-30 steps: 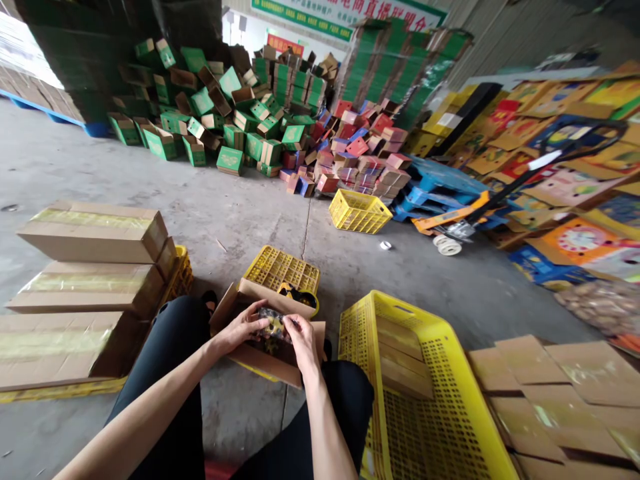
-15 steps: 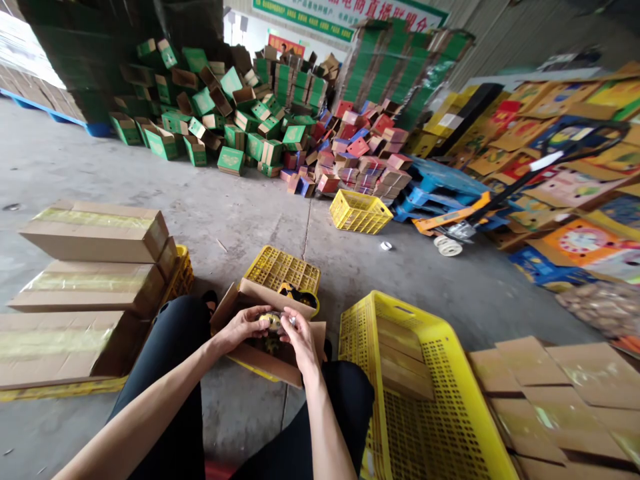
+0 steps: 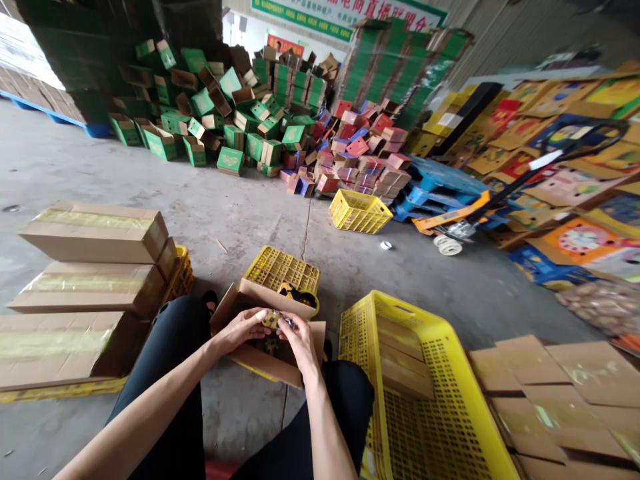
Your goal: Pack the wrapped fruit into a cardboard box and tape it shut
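Above an open cardboard box (image 3: pixel 274 367), my left hand (image 3: pixel 245 328) and my right hand (image 3: pixel 297 333) hold a small yellowish item with dark spots (image 3: pixel 271 319) between them. The fingers of both hands are closed on it, the left hand at one end and the right at the other. A bit of something shiny shows at the right fingertips, too small to name. Dark and yellowish pieces lie low in the box, mostly in shadow and behind my hands. The box's flaps stand outward, and it rests on a yellow crate between my knees.
Taped cartons (image 3: pixel 95 230) are stacked at the left. A tall yellow crate (image 3: pixel 380 400) with flat cardboard stands by my right knee, with more cartons (image 3: pixel 560 393) beyond. A tape dispenser (image 3: pixel 300 297) lies behind the box. Farther off are a small yellow crate (image 3: pixel 360 213) and a pallet jack (image 3: pixel 457 223).
The spotted item has turned slightly between my fingers and its yellowish face shows more plainly. My fingers have shifted a little; the box and everything around it stay put.
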A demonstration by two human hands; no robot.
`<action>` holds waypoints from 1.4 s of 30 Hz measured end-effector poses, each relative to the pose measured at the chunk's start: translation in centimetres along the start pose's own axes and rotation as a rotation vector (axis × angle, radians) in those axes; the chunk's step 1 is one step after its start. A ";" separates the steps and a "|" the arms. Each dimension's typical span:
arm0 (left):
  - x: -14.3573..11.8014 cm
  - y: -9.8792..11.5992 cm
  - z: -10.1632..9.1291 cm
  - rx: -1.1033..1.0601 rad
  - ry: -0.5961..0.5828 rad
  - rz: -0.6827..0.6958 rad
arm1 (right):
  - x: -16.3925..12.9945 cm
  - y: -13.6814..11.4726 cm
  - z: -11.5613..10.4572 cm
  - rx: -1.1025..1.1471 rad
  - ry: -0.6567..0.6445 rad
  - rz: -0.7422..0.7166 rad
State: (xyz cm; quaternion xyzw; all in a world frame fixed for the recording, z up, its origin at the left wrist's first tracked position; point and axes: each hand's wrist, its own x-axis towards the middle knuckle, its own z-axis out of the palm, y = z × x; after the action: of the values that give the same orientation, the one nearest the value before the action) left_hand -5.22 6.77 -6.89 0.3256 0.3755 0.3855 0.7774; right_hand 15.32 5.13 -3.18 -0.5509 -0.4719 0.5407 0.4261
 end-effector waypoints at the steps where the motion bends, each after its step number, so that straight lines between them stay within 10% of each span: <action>1: -0.1 -0.1 0.0 0.014 -0.024 0.006 | 0.1 0.1 0.0 0.003 0.025 0.002; 42: -0.6 1.1 0.5 0.228 0.122 0.059 | -0.1 0.2 0.3 -0.058 -0.039 0.031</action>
State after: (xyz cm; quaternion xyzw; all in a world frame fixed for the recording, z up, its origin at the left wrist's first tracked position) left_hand -5.47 6.73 -5.54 0.3987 0.4537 0.3823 0.6994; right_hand 15.03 5.02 -3.35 -0.5595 -0.4870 0.5440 0.3921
